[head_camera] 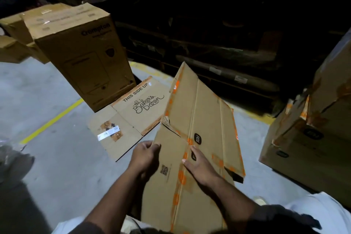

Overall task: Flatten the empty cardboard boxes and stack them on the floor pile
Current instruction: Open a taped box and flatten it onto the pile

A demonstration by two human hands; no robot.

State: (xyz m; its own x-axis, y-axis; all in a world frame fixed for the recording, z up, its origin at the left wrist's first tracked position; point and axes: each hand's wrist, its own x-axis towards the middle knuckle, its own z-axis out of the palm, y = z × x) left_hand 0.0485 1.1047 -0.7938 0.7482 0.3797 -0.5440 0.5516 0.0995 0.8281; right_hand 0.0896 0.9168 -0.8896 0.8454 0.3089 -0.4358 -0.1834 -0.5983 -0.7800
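Your left hand (146,155) has its grip curled round the left edge of the flattened box (197,138), held over the floor (62,157); your right hand (199,165) presses flat on it, fingers straight. The Baker's Dozen sheet (133,118) lies on the floor beyond.

My left hand (145,155) grips the left edge of a flattened brown cardboard box with orange tape (197,138), fingers curled round it. My right hand (199,167) lies flat on its upper face, fingers straight along the taped seam. Just beyond my left fingers, a flattened brown printed carton (131,118) lies on the grey concrete floor (62,157). Farther out stands an upright brown cardboard box (85,59), touching that carton. Well right of my right fingers stands a large taped brown box (313,138).
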